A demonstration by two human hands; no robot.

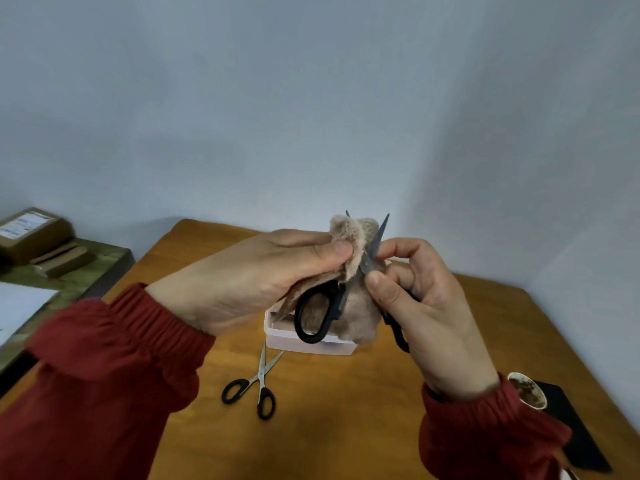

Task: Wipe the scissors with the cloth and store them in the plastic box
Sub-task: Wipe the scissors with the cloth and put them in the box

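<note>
Black-handled scissors (320, 315) are held up above the table, blades spread and pointing up. My right hand (426, 303) grips one handle and pinches near the pivot. My left hand (249, 275) pinches a beige fluffy cloth (353, 237) around one blade; the rest of the cloth hangs down behind the handles. A clear plastic box (304, 342) stands on the table beneath, partly hidden by the cloth and scissors. A second, smaller pair of scissors (258, 382) with black handles lies open on the wooden table (346, 427) in front of the box.
A cup with brown residue (528, 389) and a flat black object (571, 431) sit at the table's right edge. To the left stands a green-topped surface (86, 271) with cardboard boxes (33, 233) and white paper (17, 306). A grey wall lies behind.
</note>
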